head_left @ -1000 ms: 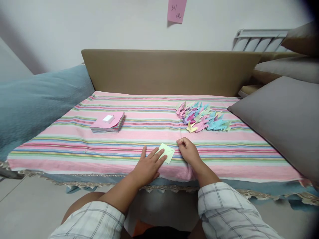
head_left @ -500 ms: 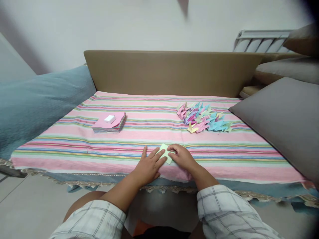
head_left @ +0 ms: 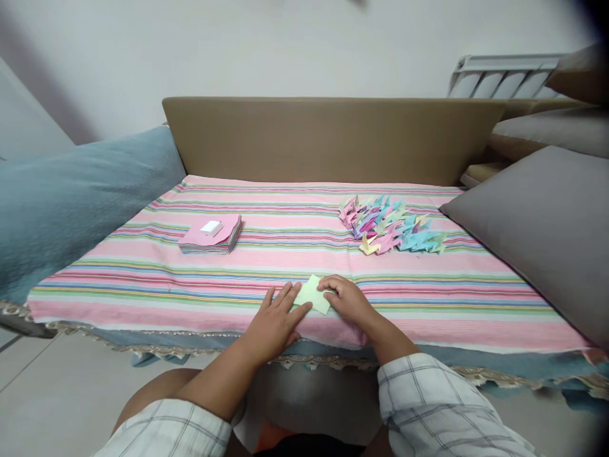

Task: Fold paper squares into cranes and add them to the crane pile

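Observation:
A pale green folded paper (head_left: pixel 313 294) lies near the front edge of the striped cloth (head_left: pixel 285 260). My left hand (head_left: pixel 272 319) lies flat with its fingers stretched out, their tips on the paper's left side. Curled fingers of my right hand (head_left: pixel 349 300) press down on the paper's right edge. A heap of several folded paper cranes (head_left: pixel 387 225) in pink, blue and green sits at the back right. At the back left is a stack of coloured paper squares (head_left: pixel 212 233) with a small white block (head_left: pixel 210 227) on top.
A blue blanket (head_left: pixel 71 197) rises at the left and grey cushions (head_left: pixel 547 235) at the right. A tan headboard (head_left: pixel 333 136) runs along the back. The cloth's fringe hangs over the front edge above the tiled floor.
My right hand moved left from beside the paper onto its right edge. My left hand slid back a little, its fingers drawing together. The view shifted slightly.

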`<state>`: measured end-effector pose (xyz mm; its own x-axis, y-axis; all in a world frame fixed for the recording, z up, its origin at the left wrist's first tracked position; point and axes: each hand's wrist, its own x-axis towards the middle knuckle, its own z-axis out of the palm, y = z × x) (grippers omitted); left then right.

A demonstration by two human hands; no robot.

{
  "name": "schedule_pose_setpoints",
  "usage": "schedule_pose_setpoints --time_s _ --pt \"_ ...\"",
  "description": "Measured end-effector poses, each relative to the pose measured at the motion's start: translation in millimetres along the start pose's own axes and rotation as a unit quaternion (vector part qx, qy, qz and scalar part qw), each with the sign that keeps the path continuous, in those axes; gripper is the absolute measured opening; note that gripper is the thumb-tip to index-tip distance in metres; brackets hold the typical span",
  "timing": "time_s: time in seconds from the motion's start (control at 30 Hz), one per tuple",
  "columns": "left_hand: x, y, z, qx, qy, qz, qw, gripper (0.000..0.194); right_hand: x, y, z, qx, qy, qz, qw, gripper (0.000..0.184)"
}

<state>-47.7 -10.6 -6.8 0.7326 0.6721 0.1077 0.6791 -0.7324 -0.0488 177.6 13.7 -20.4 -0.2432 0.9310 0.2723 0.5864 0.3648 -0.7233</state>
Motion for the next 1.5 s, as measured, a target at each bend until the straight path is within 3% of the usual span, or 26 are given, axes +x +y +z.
schedule_pose_setpoints --time_s 0.4,0.87,0.97,1.07,1.13,1.27,1.33,1.5 --pt "-23.9 -11.1 -1.3 0.015 0.005 -0.075 0.997 0.069 -2.7 7.3 6.3 -0.018 -0.006 -0.013 1.0 0.029" --pt "-27.9 -18.8 -14.3 -0.027 0.005 -0.139 0.99 0.046 -3.6 7.7 6.2 -0.034 -0.013 -0.003 0.999 0.035" --pt "-26.6 -21.0 -18.6 -0.044 0.028 -0.137 0.989 0.03 -3.4 8.4 7.1 -0.042 -0.012 -0.007 0.999 0.035" --pt "-21.1 -13.7 -23.0 -0.03 0.102 -0.147 0.983 0.022 -2.9 9.0 8.6 -0.056 -0.011 -0.013 0.998 0.035" --pt "-14.9 -3.1 -22.7 -0.014 0.139 -0.11 0.984 0.023 -2.7 9.2 9.4 -0.063 -0.01 -0.017 0.998 0.035" --pt "-1.4 14.6 -10.7 -0.002 0.085 0.025 0.996 0.042 -3.3 9.4 10.0 -0.066 -0.002 -0.029 0.997 0.034" --pt "4.7 15.0 -2.9 0.001 0.067 0.033 0.997 0.045 -4.3 9.1 9.5 -0.069 -0.001 -0.036 0.997 0.034" --pt "17.9 0.2 4.1 -0.023 0.081 0.018 0.996 0.024 -7.6 4.1 2.5 -0.084 -0.005 -0.08 0.993 0.032"
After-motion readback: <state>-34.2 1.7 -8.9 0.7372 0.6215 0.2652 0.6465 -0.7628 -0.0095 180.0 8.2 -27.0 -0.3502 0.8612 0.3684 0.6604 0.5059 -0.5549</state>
